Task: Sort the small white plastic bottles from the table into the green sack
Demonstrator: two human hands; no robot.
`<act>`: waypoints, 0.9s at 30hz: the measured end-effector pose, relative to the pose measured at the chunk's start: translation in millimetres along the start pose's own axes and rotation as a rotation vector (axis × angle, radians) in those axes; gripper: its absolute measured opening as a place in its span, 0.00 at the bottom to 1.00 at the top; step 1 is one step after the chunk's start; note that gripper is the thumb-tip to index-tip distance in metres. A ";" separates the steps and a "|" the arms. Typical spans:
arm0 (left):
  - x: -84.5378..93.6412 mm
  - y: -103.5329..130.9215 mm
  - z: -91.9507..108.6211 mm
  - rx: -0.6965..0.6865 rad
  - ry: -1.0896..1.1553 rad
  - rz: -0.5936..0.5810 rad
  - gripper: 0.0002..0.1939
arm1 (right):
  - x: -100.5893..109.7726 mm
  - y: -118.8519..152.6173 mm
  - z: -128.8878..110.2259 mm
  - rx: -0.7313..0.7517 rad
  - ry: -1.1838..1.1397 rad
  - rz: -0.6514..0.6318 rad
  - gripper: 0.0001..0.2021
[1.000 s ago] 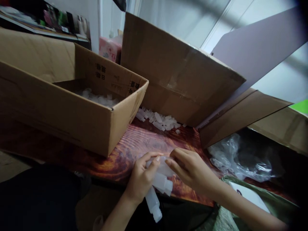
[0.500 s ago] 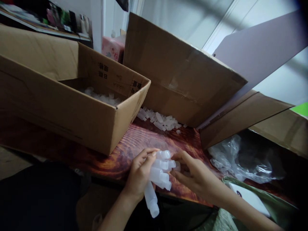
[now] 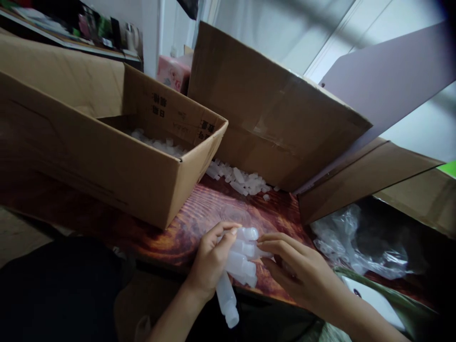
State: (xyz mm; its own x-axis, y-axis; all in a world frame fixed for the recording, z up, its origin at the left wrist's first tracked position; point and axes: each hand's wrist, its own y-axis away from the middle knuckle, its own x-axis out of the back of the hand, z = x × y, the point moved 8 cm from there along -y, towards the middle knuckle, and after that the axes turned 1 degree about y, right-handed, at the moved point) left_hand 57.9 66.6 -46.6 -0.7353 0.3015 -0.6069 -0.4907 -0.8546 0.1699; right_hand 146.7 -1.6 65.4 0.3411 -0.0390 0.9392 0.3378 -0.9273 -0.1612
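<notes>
Several translucent white plastic bottles (image 3: 237, 263) are bunched in my left hand (image 3: 210, 259), with its thumb across the top and their narrow necks facing right. One bottle (image 3: 227, 299) of the bunch slants downward below the others. At the neck ends, my right hand (image 3: 295, 266) has its fingers and thumb closed around a small translucent plastic piece (image 3: 264, 252). Its fingers partly hide that piece, so I cannot tell whether it is a cap or another bottle's end.
A cardboard box (image 3: 142, 166) with translucent pieces (image 3: 160, 145) inside stands at left. More small white pieces (image 3: 245, 180) lie heaped by an upright cardboard panel (image 3: 270, 104). At right are a box with clear plastic film (image 3: 356, 242) and a white phone (image 3: 374, 301).
My right fingers have shifted over the necks and now cover more of the small piece. The bunch in my left hand stays nearly the same; the view has moved slightly.
</notes>
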 end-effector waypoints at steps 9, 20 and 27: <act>-7.0 4.3 2.4 0.030 0.031 -0.069 0.12 | -0.4 1.2 18.8 -0.169 0.102 -0.079 0.14; -7.4 3.0 0.3 0.038 0.066 -0.099 0.12 | 8.5 21.6 23.8 -0.149 0.194 -0.187 0.28; -7.4 4.6 0.6 0.063 0.042 -0.103 0.12 | 4.8 23.5 18.3 -0.115 0.235 -0.170 0.18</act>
State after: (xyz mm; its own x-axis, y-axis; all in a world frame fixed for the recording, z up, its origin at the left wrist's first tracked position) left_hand 60.9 60.6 -40.8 -0.6602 0.3674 -0.6551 -0.5917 -0.7916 0.1524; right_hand 172.3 -16.8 60.5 0.0713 0.0479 0.9963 0.2669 -0.9633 0.0272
